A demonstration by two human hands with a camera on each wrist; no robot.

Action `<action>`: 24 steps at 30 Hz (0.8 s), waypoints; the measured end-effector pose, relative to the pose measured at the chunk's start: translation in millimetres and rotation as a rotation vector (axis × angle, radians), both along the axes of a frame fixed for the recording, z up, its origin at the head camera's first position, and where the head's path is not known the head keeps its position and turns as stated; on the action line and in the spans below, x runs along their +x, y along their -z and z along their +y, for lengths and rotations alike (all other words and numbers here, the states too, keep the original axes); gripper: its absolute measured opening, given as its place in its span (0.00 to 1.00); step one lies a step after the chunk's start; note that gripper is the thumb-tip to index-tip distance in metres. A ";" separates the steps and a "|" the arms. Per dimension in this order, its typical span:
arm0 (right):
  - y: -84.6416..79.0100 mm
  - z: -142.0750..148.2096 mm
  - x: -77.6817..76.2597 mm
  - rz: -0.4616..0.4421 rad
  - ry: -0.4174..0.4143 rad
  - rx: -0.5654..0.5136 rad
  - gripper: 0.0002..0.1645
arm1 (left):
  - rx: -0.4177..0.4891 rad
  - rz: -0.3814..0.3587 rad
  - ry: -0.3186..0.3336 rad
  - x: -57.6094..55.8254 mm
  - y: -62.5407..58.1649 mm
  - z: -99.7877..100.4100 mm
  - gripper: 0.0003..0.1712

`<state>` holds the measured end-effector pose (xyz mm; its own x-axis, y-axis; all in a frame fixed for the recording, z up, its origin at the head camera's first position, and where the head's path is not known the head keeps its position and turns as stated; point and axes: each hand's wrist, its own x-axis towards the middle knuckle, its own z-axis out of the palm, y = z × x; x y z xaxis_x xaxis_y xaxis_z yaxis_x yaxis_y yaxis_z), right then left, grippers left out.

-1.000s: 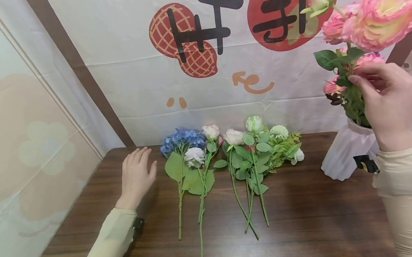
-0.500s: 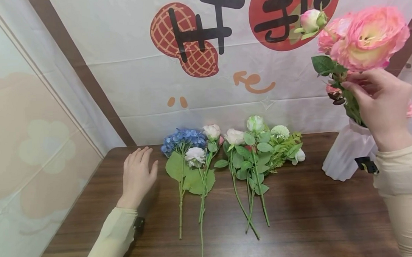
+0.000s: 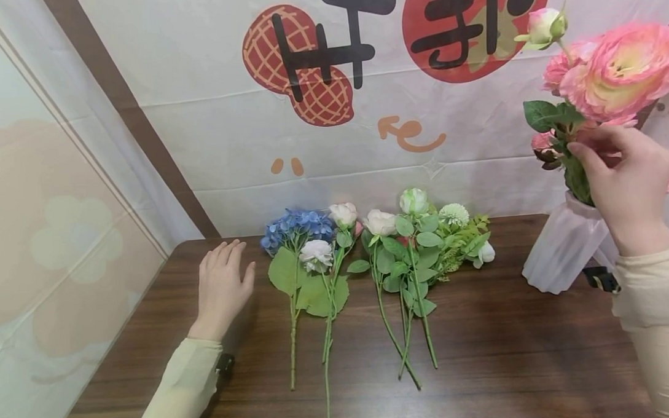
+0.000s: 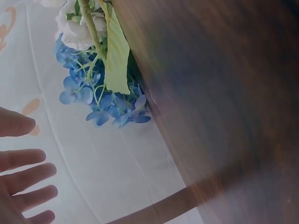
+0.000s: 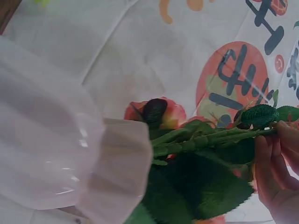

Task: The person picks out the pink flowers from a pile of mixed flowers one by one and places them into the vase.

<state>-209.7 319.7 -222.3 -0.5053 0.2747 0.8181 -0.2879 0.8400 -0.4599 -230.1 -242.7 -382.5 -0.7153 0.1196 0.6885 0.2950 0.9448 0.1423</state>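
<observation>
At the upper right of the head view, my right hand [image 3: 629,183] pinches the green stem of a pink artificial flower [image 3: 620,73] with a bud. That stem [image 5: 210,140] reaches into the mouth of a white fluted vase [image 3: 562,247], seen close up in the right wrist view. Other pink blooms and dark leaves stand in the vase, partly hidden by the hand. My left hand [image 3: 222,290] rests on the table's left side with its fingers straight. Beside it lies a blue hydrangea [image 3: 296,229]. The left wrist view shows the hydrangea [image 4: 110,100] beyond the spread fingers.
White and pale pink flowers [image 3: 316,256] lie beside the hydrangea on the dark wooden table [image 3: 494,357]. Farther right lies a bunch of white and green flowers [image 3: 416,249] with crossed stems. A printed cloth [image 3: 216,145] hangs behind the table.
The pink flower in my right hand has come down lower toward the vase, shifting left and then back right. My left hand and the flowers lying on the table have stayed put.
</observation>
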 end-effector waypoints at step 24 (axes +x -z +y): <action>20.8 12.4 9.3 -0.052 0.158 0.040 0.17 | -0.003 0.009 -0.002 0.2 -0.1 -1.0 0.24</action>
<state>-200.5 332.1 -243.1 -0.5009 0.3216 0.8036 -0.1277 0.8908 -0.4360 -229.9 -243.6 -382.4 -0.7093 0.1201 0.6946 0.2944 0.9458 0.1372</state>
